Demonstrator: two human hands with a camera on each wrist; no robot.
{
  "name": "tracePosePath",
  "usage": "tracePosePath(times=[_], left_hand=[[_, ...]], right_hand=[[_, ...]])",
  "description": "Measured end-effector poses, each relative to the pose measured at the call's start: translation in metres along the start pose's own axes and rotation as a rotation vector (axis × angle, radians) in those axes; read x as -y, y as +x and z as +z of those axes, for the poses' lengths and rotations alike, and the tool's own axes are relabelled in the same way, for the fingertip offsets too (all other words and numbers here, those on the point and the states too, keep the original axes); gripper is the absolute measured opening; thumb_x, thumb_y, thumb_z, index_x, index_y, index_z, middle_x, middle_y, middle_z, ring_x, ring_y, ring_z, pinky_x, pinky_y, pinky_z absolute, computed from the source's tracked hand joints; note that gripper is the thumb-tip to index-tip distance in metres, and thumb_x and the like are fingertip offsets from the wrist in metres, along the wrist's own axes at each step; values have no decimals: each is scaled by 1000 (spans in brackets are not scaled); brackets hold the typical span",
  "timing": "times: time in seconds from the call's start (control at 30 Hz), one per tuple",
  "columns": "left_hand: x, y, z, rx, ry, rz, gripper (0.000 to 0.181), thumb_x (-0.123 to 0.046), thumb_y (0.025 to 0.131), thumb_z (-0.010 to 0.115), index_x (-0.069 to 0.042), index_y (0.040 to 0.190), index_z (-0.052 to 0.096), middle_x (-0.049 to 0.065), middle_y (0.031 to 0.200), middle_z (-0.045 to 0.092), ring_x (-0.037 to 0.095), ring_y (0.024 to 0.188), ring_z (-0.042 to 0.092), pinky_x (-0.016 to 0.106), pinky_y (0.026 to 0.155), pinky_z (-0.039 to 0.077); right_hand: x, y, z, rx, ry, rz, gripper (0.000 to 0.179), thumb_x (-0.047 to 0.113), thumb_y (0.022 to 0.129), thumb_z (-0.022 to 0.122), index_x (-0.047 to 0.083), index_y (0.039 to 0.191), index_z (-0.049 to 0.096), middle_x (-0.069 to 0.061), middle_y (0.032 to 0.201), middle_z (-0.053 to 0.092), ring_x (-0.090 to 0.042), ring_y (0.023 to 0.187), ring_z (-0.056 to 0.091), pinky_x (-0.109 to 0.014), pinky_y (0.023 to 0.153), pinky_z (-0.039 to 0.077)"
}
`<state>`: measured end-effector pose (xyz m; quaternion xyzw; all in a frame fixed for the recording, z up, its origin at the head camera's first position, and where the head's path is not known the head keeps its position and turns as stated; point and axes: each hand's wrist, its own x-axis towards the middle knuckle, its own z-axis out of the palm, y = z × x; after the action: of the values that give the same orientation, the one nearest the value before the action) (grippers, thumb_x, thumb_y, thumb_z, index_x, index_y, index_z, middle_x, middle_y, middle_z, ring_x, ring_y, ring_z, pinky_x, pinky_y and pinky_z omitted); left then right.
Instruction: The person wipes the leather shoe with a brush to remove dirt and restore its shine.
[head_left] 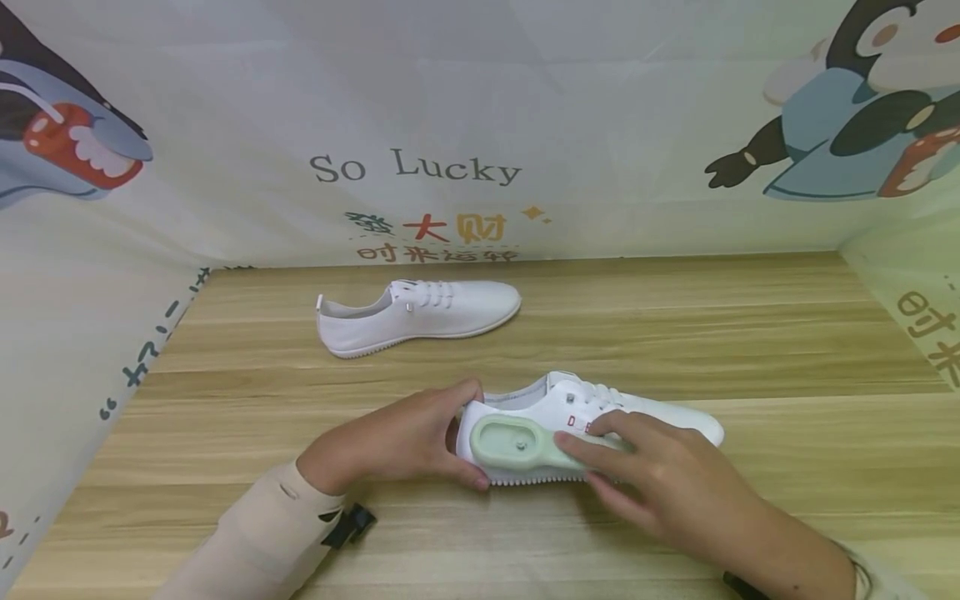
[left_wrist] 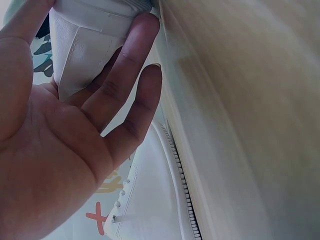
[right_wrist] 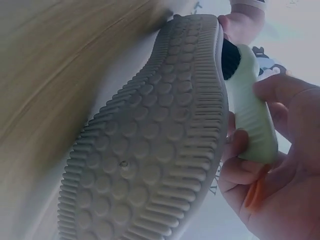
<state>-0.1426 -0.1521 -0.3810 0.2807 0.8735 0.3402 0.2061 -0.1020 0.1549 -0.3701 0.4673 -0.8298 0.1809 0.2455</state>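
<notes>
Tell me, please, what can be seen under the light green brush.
Dark bristles show under the light green brush, facing the side of the held white shoe. The patch of shoe directly beneath is covered, so its state cannot be seen.

Screened-off tabletop booth (head_left: 247, 167), building type unclear. Wood-grain surface (head_left: 675, 333) walled by printed white sheeting (head_left: 622, 100), 9 through 3 o'clock; cartoon figures (head_left: 821, 117) at 10 and 2, "So Lucky" lettering (head_left: 432, 171) at 12.

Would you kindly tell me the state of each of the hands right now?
Left hand: closed, gripping the nearer white shoe at its heel.
Right hand: closed, holding the pale green brush at the shoe's side.
</notes>
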Motion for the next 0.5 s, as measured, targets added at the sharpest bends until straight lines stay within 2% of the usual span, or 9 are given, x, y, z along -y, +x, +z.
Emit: tracePosePath(times=[0.13,0.3,0.4,0.5], left_hand=[[0,0,0,-1,2,-5,58,-42,70,90,-25,108,48,-15,103,64,5,92,60,25,83,49],[0,0,-1,3,-7,-11,58,-43,71,89,-25,107,47,-15,101,64,7,88,61,25,78,50],[0,0,-1,5,-6,-11,58,-43,71,89,-25,107,47,-12,98,63,9,85,61,25,74,51],[0,0,-1,5,0,-15,58,-43,71,89,-25,107,47,-11,95,62,11,84,60,25,72,50]], right_hand=[[1,0,-1,22,-18,28,46,40,107,31,25,128,69,-1,107,66,-15,84,64,-31,66,53],[-1,0,-4,1,-25,54,46,41,106,32,26,124,71,2,103,66,-8,72,56,-22,58,46],[-4,0,-6,-19,-8,65,42,38,103,38,25,119,74,3,98,66,-4,65,50,-16,54,39],[-7,0,-10,-17,21,70,32,30,96,51,23,115,76,5,95,65,-1,62,45,-11,52,34]])
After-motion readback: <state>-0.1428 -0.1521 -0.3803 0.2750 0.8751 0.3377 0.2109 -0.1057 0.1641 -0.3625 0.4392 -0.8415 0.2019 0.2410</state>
